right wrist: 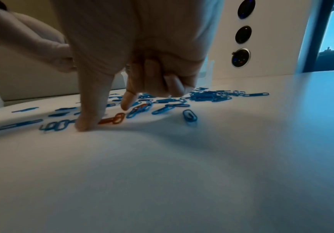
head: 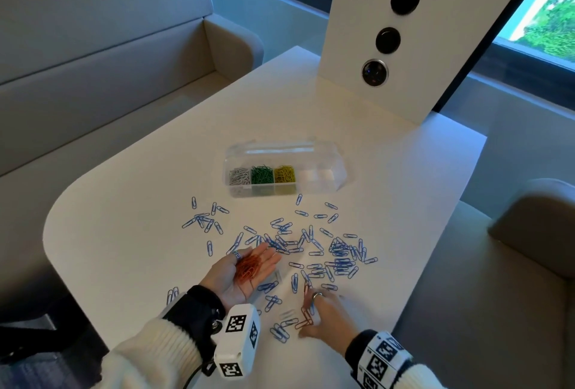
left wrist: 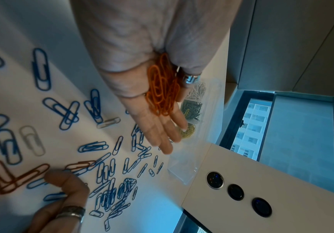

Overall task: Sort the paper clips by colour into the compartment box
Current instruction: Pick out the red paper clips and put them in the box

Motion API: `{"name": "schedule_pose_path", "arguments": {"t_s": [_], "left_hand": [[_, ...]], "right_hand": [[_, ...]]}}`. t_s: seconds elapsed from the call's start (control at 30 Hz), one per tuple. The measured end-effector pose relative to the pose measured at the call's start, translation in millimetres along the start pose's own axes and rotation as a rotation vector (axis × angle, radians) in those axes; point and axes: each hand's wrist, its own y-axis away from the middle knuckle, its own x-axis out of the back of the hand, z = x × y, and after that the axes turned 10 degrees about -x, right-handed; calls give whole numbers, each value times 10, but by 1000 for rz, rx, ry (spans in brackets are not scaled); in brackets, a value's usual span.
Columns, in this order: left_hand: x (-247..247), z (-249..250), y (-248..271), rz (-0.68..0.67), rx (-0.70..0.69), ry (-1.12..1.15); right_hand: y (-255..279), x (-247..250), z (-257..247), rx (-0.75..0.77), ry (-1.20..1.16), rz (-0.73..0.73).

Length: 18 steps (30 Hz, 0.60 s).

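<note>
right hand (head: 323,315), low centre of the head view: thumb and forefinger down on the tabletop (head: 404,202) at the orange clips (head: 304,321), lying lengthwise toward its thumb, not yet lifted. left hand (head: 245,273) just beyond, flat, palm up, cradling an orange clip pile (head: 249,267). compartment box (head: 323,177) farthest, mid-frame.

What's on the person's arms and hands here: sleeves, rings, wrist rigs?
Both arms wear cream ribbed knit sleeves over black cuffs. The left wrist carries a white camera box with black square tag markers and a thin black cable. The right wrist has a white band printed with the same markers. The left hand and right hand each wear a silver ring.
</note>
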Motion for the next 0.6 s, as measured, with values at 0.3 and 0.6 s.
{"name": "schedule_pose_path", "arguments": {"t_s": [0.3, 0.6], "left_hand": [[132, -31, 43, -17, 10, -64], [49, -298, -124, -71, -69, -994]], "right_hand": [[183, 11, -118, -15, -92, 120], [284, -138, -116, 48, -18, 157]]}}
